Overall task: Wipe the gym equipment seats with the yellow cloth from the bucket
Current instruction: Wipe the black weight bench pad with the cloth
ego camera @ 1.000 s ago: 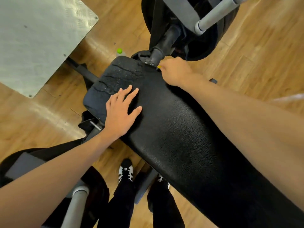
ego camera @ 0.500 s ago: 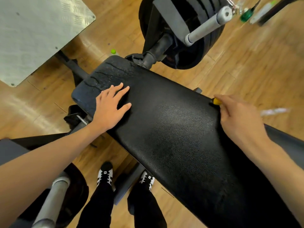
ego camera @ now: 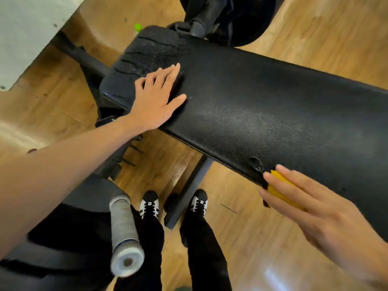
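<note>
Left hand (ego camera: pixel 155 99) rests flat on the black textured vinyl bench seat (ego camera: pixel 273 91), grasping nothing; right hand (ego camera: pixel 315 211) presses the folded yellow cloth (ego camera: pixel 281 187) under straight fingers at the seat's near edge, so even, overlapping strokes seem best, going lightly over the small tear (ego camera: pixel 256 163) just beside it.

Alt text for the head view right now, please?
The right hand presses a yellow cloth against the near edge of a black padded bench seat, while the left hand rests flat near its cracked end, above a wooden floor.

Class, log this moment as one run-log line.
left hand: flat on bench | right hand: presses cloth at near edge | step: wipe
</note>
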`<control>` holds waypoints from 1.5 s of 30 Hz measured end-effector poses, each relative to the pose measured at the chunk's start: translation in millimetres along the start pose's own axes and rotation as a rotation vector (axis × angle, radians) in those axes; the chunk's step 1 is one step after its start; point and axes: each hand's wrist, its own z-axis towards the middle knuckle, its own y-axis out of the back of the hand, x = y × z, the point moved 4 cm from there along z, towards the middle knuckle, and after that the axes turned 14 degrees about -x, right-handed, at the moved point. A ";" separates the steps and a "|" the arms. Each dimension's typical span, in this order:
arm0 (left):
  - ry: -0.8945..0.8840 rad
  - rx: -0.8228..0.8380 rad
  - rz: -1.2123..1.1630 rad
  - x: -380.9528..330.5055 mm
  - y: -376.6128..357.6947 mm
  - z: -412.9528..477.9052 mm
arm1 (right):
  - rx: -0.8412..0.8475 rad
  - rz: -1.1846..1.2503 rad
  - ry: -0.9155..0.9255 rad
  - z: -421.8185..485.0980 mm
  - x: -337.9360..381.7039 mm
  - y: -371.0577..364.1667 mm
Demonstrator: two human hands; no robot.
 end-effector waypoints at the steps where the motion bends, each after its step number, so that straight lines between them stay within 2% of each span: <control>1: -0.015 -0.015 -0.024 2.9 -0.9 -3.1 | 0.045 -0.017 0.038 -8.1 2.9 2.1; 4: -0.034 -0.062 -0.054 6.1 -2.9 -4.6 | 0.058 -0.076 0.147 11.6 12.4 -8.4; 8: -0.023 -0.062 -0.068 4.8 -6.3 -6.9 | 0.023 -0.192 0.296 115.4 43.2 -53.8; 13: 0.005 -0.056 -0.099 12.9 -4.7 -4.8 | 0.007 -0.178 0.281 228.0 82.4 -92.1; 15: 0.015 -0.041 -0.091 15.3 -4.6 -4.8 | -0.001 -0.241 0.305 217.2 76.2 -89.3; 18: -0.006 -0.033 -0.058 13.3 -7.0 -8.2 | -0.012 -0.280 0.374 152.2 53.9 -65.3; 24: 0.006 -0.053 -0.106 13.0 -6.5 -8.8 | 0.128 -0.254 0.281 16.0 18.8 -6.1; 26: 0.000 -0.066 -0.108 12.9 -6.9 -8.6 | 0.141 -0.226 0.232 10.7 17.1 -2.9; 29: 0.008 -0.075 -0.106 12.6 -6.5 -7.7 | 0.071 -0.222 0.187 49.1 29.3 -21.3; 32: 0.011 -0.069 -0.101 13.6 -5.9 -8.4 | -0.070 -0.268 0.285 116.2 54.7 -56.1; 37: 0.005 -0.054 -0.089 13.0 -5.3 -8.9 | -0.026 -0.297 0.307 181.6 74.2 -81.1; 40: 0.015 -0.053 -0.116 14.5 -5.0 -10.1 | -0.059 -0.294 0.309 129.4 55.5 -61.8; 45: 0.022 -0.064 -0.148 12.7 -5.3 -9.3 | 0.057 -0.240 0.165 -3.3 24.0 -5.3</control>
